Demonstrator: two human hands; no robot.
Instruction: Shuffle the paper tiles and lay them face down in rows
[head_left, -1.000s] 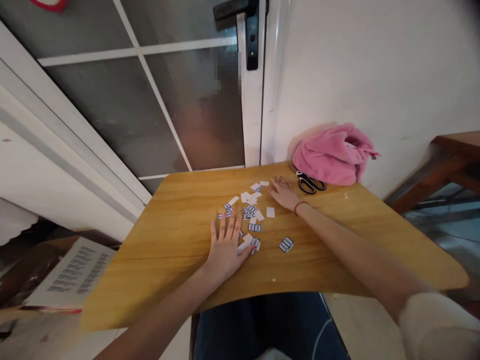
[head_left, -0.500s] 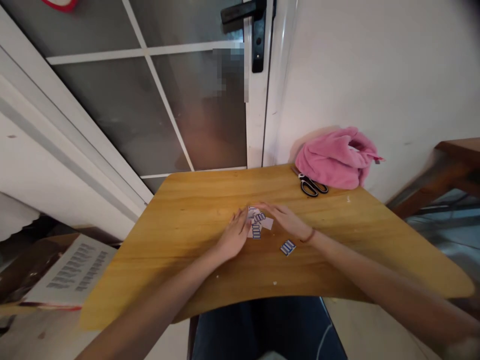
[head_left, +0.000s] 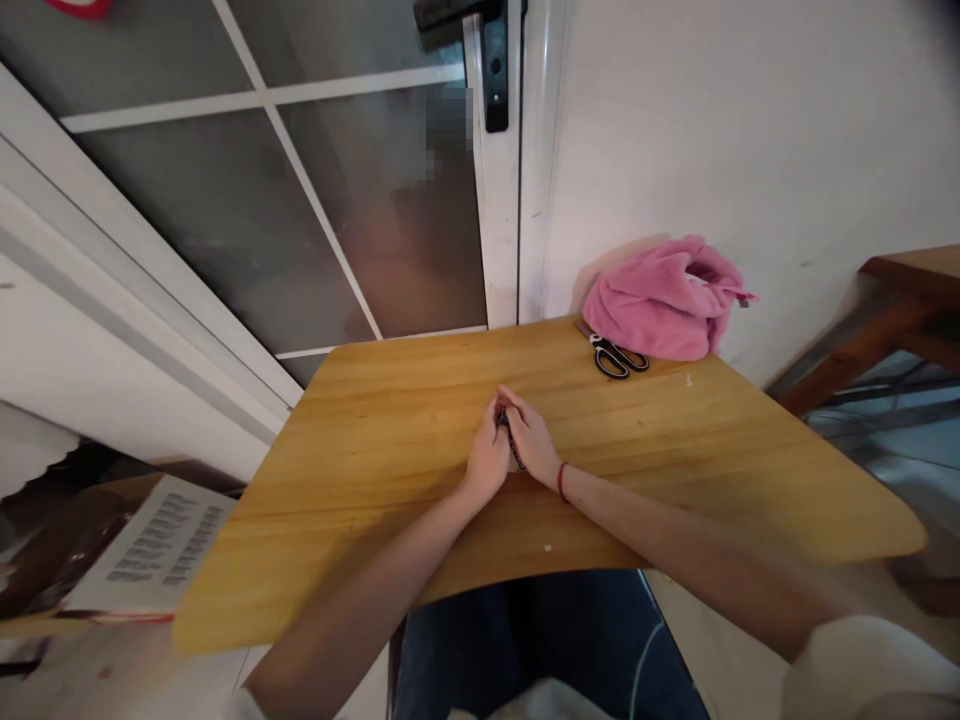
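Note:
My left hand (head_left: 489, 458) and my right hand (head_left: 535, 442) are cupped together over the middle of the wooden table (head_left: 375, 430), fingertips meeting at the far side. Between the palms they gather a bunch of small cards (head_left: 515, 455), of which only a narrow strip with dark edges shows. Most of the cards are hidden by the fingers. A red band circles my right wrist.
Black-handled scissors (head_left: 616, 358) lie at the table's back right, beside a pink plush cloth bundle (head_left: 660, 300). Behind the table stands a glazed door (head_left: 390, 220). On the left, below table height, is a printed cardboard box (head_left: 150, 545).
Both hands have closed in around the small cards, which lay spread between them. The loose card near my right wrist no longer shows on the table. The view has shifted slightly.

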